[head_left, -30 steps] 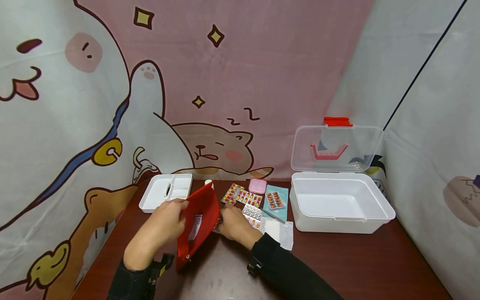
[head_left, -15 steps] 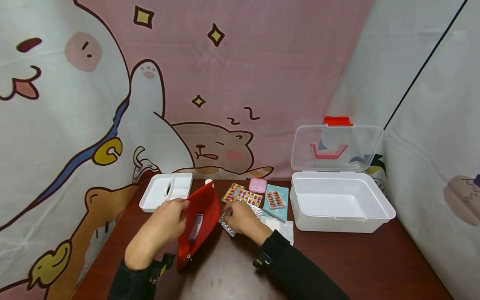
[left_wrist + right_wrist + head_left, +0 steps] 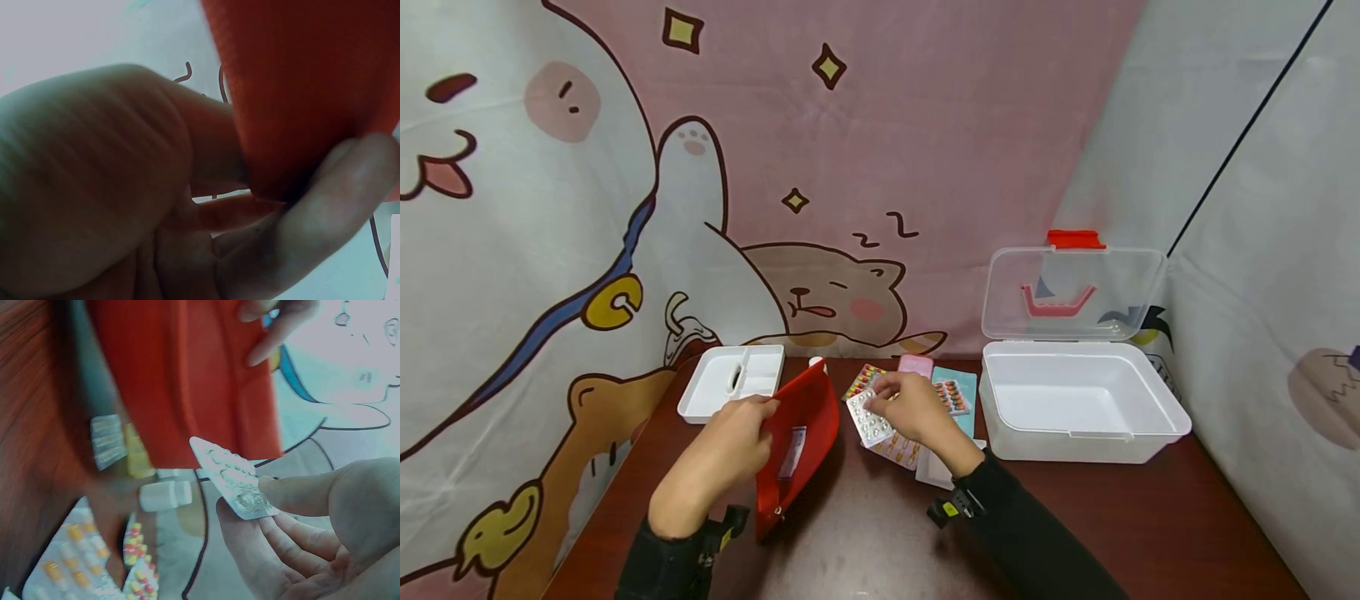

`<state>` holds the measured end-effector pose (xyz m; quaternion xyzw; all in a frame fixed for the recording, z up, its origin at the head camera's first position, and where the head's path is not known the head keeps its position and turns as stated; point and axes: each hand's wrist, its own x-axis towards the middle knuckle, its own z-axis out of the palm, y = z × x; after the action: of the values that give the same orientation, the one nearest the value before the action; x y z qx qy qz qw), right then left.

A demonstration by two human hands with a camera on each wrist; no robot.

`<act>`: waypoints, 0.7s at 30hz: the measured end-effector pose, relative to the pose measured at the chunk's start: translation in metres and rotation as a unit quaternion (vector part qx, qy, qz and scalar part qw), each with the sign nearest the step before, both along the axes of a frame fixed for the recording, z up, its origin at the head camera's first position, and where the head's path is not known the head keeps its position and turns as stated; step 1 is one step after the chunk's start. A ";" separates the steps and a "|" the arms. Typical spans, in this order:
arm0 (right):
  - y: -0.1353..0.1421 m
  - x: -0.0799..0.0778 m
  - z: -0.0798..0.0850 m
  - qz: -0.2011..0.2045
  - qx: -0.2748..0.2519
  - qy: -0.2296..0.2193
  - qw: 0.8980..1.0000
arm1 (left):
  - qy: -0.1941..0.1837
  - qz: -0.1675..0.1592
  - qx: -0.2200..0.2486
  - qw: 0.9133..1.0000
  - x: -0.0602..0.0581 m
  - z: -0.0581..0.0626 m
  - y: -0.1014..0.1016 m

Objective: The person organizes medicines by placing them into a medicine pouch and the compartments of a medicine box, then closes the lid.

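Observation:
My left hand point(image 3: 737, 437) grips the upper left edge of a red zip pouch point(image 3: 801, 442), which stands on the table with its mouth spread. In the left wrist view, the fingers and thumb close round a corner of the red material. A white label shows inside the pouch. To the right of it, my right hand point(image 3: 917, 408) pinches a silver blister pack point(image 3: 867, 419) by one end, between thumb and fingers. The right wrist view has this pack point(image 3: 228, 478) tilted, its clear bubbles facing up, close to the pouch point(image 3: 200, 381).
Under the right hand lie an orange-capsule blister pack point(image 3: 898, 450), a red-and-yellow capsule pack point(image 3: 862, 379), a pink case point(image 3: 916, 364) and a blue packet point(image 3: 962, 383). A white box point(image 3: 1075, 446) with raised clear lid stands right; a white divided tray point(image 3: 707, 400) sits left. A white bottle point(image 3: 165, 495) stands behind.
My right hand has moved away from the pouch, to the right and up, and now holds a blister pack over the other packs. The left hand and pouch stay put.

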<state>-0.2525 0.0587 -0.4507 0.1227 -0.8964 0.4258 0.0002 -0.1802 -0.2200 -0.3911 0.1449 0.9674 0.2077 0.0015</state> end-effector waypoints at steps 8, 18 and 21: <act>-0.004 0.007 0.018 -0.008 -0.066 -0.015 0.998 | -0.009 0.005 0.001 1.000 0.000 0.000 0.001; -0.030 0.006 0.027 0.009 -0.086 0.011 0.996 | -0.018 0.009 -0.002 1.000 0.001 0.001 0.002; -0.040 0.006 0.028 0.016 -0.081 0.007 0.997 | -0.011 0.006 -0.011 1.000 0.001 0.001 0.002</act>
<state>-0.2464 0.0188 -0.4228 0.1392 -0.8569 0.4963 0.0094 -0.1796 -0.2180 -0.3897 0.1370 0.9703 0.1990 0.0121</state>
